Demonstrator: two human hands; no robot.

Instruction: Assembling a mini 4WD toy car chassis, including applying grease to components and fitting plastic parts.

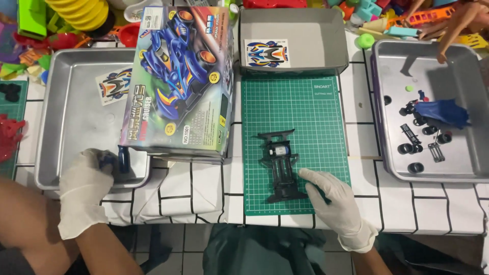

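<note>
Gloved hands at a toy car chassis

The right hand [333, 201] rested with spread fingers on the black chassis [279, 165]; the left hand [84, 186] curled round a dark blue part [121, 159] in the metal tray [61, 71]

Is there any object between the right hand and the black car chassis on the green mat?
No. The right hand already rests against the lower end of the black chassis on the green cutting mat; nothing visible lies between them. The left hand is in the left metal tray, touching a dark blue part.
</note>
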